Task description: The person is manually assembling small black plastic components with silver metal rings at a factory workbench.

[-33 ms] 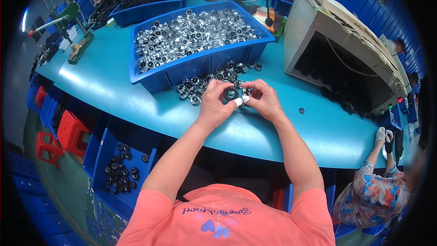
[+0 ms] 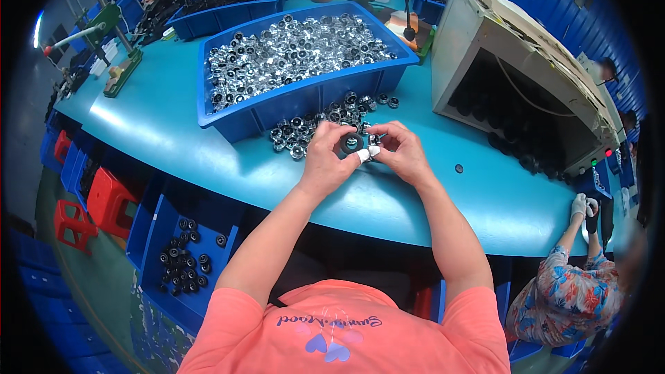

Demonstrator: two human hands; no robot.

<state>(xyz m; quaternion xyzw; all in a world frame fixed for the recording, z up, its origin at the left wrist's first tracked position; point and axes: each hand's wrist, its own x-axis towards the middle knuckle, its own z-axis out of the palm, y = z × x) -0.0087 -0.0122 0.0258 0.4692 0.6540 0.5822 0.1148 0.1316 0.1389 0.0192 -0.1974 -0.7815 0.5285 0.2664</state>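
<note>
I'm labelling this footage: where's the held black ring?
In the head view, the black ring sits mid-picture in the left hand, just left of the right hand.

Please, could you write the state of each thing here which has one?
Left grip: closed on black rubber ring
Right grip: closed on chrome hub
Large blue bin: open-topped, well filled
Loose hubs: heaped on turquoise table
White cabinet: open at the front
Lower blue bin: partly filled with black wheels
Red indicator: seems lit

A blue parts bin [image 2: 277, 112] and lever press [image 2: 108, 19] show a factory workshop.
</note>
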